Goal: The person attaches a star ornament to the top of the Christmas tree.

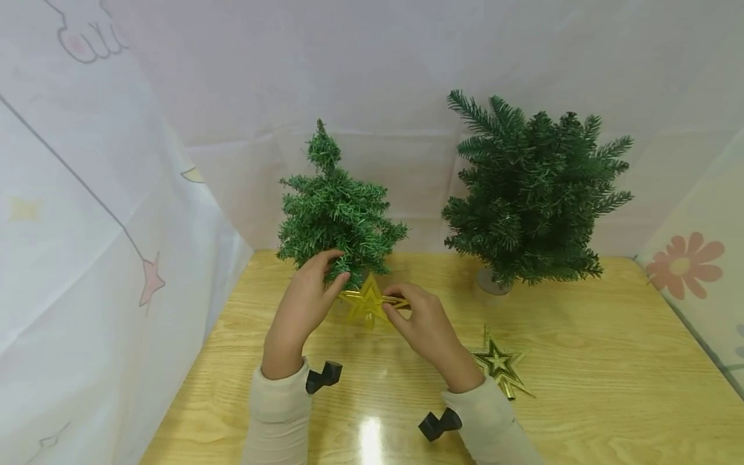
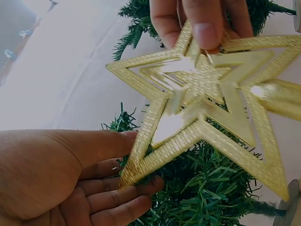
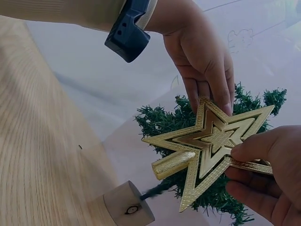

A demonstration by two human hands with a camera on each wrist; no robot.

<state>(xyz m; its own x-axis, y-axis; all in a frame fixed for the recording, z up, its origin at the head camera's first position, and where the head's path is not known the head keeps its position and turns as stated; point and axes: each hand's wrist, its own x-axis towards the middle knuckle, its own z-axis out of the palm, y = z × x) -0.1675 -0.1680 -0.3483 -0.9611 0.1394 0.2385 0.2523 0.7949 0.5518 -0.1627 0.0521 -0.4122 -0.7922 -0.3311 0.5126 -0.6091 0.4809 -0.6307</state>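
A gold star tree topper [image 1: 370, 301] is held up just in front of the smaller artificial Christmas tree [image 1: 334, 213]. My right hand [image 1: 420, 316] pinches one of its points between thumb and fingers. The topper's tube-shaped socket [image 3: 173, 165] shows in the right wrist view. My left hand [image 1: 305, 290] is at the opposite point, thumb and fingers spread apart; in the left wrist view, the star [image 2: 202, 89] overlaps the thumb tip and the fingers [image 2: 117, 202] extend behind it. Green branches lie close behind both hands.
A fuller, darker tree [image 1: 531, 194] stands at the back right on a round base [image 1: 494, 282]. Another gold star topper [image 1: 498, 363] lies on the wooden table [image 1: 628, 361] beside my right sleeve. Patterned cloth [image 1: 378, 58] hangs behind and at the sides.
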